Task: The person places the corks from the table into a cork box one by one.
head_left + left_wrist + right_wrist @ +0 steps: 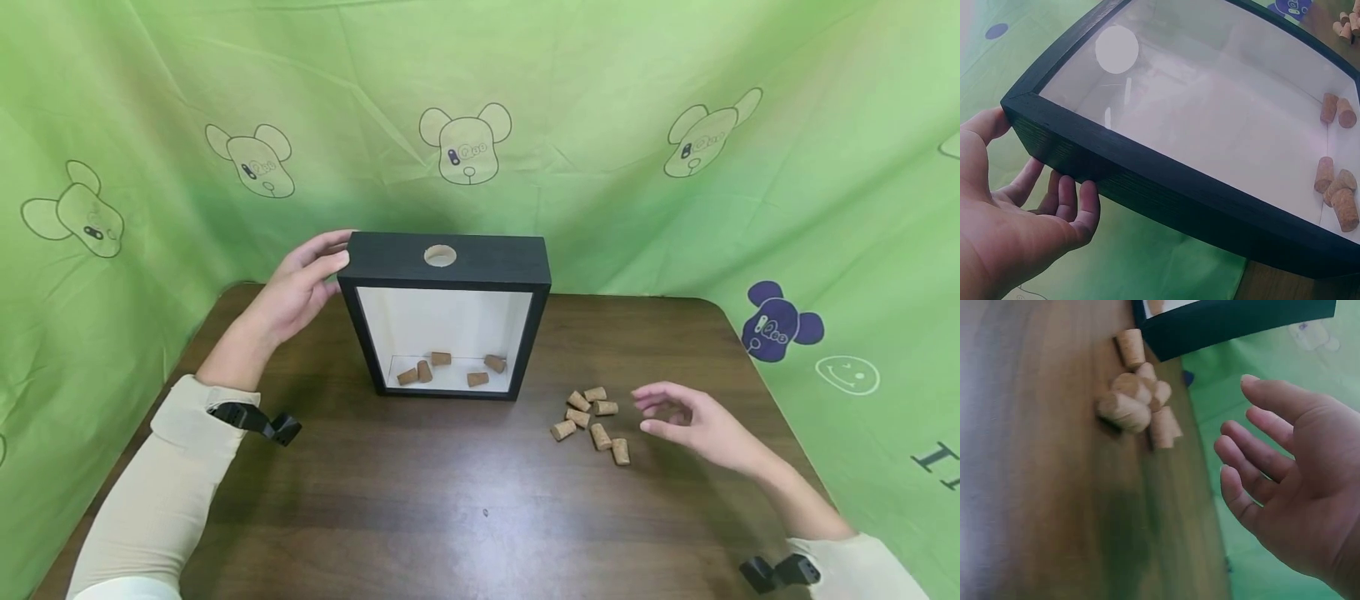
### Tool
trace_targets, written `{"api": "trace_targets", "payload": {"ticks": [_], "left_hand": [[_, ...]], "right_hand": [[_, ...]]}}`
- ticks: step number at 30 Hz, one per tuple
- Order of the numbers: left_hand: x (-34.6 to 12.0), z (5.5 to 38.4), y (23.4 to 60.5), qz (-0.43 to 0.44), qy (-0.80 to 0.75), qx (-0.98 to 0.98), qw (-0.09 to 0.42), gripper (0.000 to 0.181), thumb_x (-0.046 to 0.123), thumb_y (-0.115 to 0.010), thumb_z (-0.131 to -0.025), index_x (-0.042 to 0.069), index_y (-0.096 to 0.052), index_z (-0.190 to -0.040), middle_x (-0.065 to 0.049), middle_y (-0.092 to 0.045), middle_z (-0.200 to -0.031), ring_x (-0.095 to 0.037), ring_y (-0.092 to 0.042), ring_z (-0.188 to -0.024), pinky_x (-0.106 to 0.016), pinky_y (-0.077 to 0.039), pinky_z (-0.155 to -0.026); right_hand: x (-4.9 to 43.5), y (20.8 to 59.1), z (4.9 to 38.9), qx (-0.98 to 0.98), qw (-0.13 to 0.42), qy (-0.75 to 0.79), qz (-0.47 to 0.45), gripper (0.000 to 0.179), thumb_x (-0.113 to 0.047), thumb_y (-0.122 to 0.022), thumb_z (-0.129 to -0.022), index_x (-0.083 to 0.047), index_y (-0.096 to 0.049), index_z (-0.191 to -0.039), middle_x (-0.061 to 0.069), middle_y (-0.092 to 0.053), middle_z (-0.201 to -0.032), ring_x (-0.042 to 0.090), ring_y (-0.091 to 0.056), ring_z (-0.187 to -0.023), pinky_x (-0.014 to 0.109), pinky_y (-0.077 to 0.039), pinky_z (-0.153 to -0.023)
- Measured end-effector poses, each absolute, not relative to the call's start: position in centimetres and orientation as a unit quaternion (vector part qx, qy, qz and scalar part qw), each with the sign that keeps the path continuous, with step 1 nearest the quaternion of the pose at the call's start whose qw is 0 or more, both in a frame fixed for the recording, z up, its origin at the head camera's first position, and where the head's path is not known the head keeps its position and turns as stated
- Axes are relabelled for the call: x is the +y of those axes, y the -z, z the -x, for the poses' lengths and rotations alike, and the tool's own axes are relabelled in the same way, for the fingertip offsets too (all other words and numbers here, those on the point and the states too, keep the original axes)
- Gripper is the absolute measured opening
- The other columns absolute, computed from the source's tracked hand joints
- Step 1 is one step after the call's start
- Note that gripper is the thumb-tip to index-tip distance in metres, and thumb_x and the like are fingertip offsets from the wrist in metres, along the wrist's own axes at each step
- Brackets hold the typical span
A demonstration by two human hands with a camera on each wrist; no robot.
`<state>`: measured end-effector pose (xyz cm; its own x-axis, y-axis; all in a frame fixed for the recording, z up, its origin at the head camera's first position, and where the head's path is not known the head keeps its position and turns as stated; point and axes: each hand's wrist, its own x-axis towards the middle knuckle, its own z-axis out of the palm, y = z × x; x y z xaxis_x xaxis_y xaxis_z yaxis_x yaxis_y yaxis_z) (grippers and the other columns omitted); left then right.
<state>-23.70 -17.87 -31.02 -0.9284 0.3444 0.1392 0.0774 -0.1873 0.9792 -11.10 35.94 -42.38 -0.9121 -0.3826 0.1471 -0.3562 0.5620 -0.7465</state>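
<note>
Starting at the left, I have the left hand [292,296] on the far corner of a black rectangular box with a round hole in its top [495,258]. The fingers are bent, thumb against the front edge and fingertips at the back of the left side: a light hold, and the box stands upright on the dark brown wooden table [337,500].

Inside, behind the black front frame, I count five small brown cork stoppers [424,372] lying on the white floor, three towards the left and two towards the right.

Moving right, just outside the box, seven loose tan cork stoppers [577,417] lie in a scattered cluster. Five in, seven out: I'd judge the work in hand a little short of halfway.

And at far right, here's the right hand [697,425], near the cluster but apart from it, thumb spread from loosely bent fingers, nothing in its grasp.
</note>
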Motion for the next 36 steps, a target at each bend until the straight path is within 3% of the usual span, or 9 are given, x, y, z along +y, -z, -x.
{"api": "trace_targets", "payload": {"ticks": [3,15,25,31,36], "left_hand": [[-17.9,23.7,31.0,-0.167,-0.751,0.632,0.089,0.048,0.007,-0.045,-0.106,-0.006,-0.033,-0.151,-0.006,-0.047,-0.135,-0.012,-0.058,-0.11,-0.024,-0.048,-0.089],[-17.9,23.8,30.9,-0.171,-0.756,0.626,0.089,0.047,0.007,-0.045,-0.107,-0.005,-0.034,-0.151,-0.007,-0.045,-0.136,-0.013,-0.057,-0.112,-0.024,-0.048,-0.091],[-18.0,23.8,31.1,-0.165,-0.755,0.627,0.093,0.049,0.007,-0.045,-0.106,-0.005,-0.032,-0.152,-0.006,-0.046,-0.135,-0.012,-0.057,-0.111,-0.024,-0.047,-0.09],[-17.9,23.8,31.2,-0.163,-0.757,0.626,0.095,0.049,0.006,-0.044,-0.106,-0.004,-0.032,-0.152,-0.005,-0.046,-0.135,-0.011,-0.057,-0.11,-0.023,-0.047,-0.089],[-17.9,23.8,31.2,-0.167,-0.758,0.624,0.091,0.045,0.006,-0.044,-0.106,-0.003,-0.036,-0.15,-0.006,-0.047,-0.134,-0.012,-0.057,-0.111,-0.024,-0.047,-0.09]], "right_hand": [[36.2,43.4,10.8,0.879,0.032,0.428,0.21,0.04,-0.001,-0.076,-0.089,0.005,-0.062,-0.126,0.02,-0.069,-0.111,0.016,-0.068,-0.097,0.022,-0.056,-0.079],[36.1,46.1,10.2,0.873,0.04,0.433,0.22,0.039,0.003,-0.078,-0.084,0.008,-0.063,-0.121,0.02,-0.068,-0.107,0.014,-0.066,-0.089,0.025,-0.055,-0.068],[35.0,47.6,9.9,0.881,0.036,0.422,0.213,0.038,0.001,-0.08,-0.083,0.002,-0.067,-0.119,0.006,-0.069,-0.101,0.008,-0.062,-0.084,0.024,-0.052,-0.065],[34.8,47.7,9.9,0.885,0.02,0.394,0.248,0.031,-0.001,-0.082,-0.082,0.002,-0.072,-0.111,-0.005,-0.065,-0.086,0.005,-0.059,-0.075,0.023,-0.048,-0.061],[34.8,47.8,9.9,0.884,0.017,0.379,0.272,0.028,-0.003,-0.082,-0.083,0.001,-0.074,-0.109,-0.008,-0.064,-0.085,0.004,-0.057,-0.074,0.023,-0.046,-0.061]]}}
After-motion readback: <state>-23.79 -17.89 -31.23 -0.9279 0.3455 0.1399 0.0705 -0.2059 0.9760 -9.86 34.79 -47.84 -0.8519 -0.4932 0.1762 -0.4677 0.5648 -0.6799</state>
